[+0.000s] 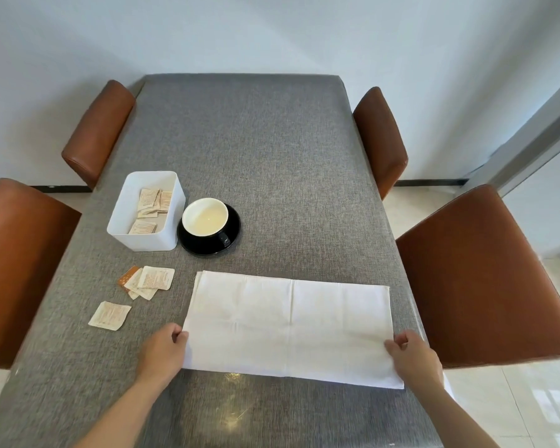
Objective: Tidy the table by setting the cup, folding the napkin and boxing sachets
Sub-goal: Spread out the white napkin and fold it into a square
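Note:
A white napkin point(288, 324) lies flat on the grey table point(272, 156), folded into a wide rectangle. My left hand point(164, 349) pinches its left edge near the front corner. My right hand point(413, 355) pinches its right edge. A black cup point(206, 219) with a cream inside stands upright on a black saucer point(232, 236) behind the napkin. Beside it on the left is a white box point(144, 234) with several sachets inside. Loose sachets point(147, 281) lie in a small pile in front of the box, and a single sachet point(109, 315) lies nearer to me.
Brown leather chairs flank the table: two on the left point(20, 253) point(99, 130) and two on the right point(479, 273) point(380, 137). A white wall stands behind the far table edge. Pale floor tiles show at the lower right.

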